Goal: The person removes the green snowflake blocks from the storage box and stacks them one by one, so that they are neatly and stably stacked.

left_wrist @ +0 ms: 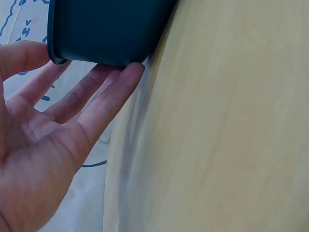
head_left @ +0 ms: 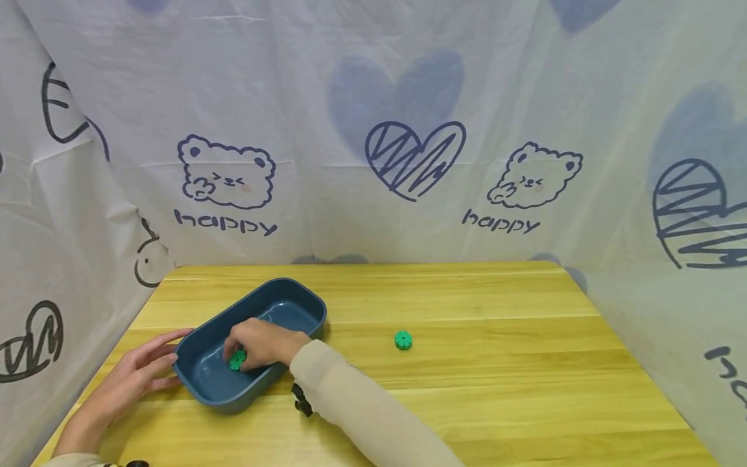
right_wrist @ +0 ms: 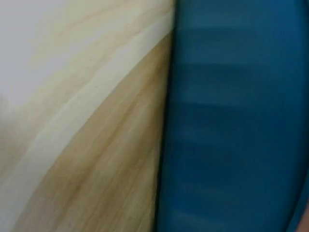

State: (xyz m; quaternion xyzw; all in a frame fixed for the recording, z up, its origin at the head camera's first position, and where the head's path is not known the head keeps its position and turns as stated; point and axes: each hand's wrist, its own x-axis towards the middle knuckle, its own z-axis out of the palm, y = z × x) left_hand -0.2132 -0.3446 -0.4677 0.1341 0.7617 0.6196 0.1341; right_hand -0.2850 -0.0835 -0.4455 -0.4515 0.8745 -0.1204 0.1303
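Note:
A dark blue oblong box [head_left: 292,314] with rounded corners stands at an angle on the left half of the table. My right hand [head_left: 265,344] reaches down inside it and pinches a green notched disc [head_left: 237,360] close to the box floor. My left hand [head_left: 131,383] touches the box's near left end, its fingers extended. In the left wrist view, the fingertips of the left hand [left_wrist: 63,116] rest against the outer wall of the box [left_wrist: 111,29]. The right wrist view shows mostly the box wall [right_wrist: 231,121]; the right hand is nearly all out of that view.
Another green notched disc [head_left: 403,340] lies on the wooden table [head_left: 496,376], to the right of the box. A white cloth [head_left: 315,130] printed with hearts and bears hangs behind the table and along both sides.

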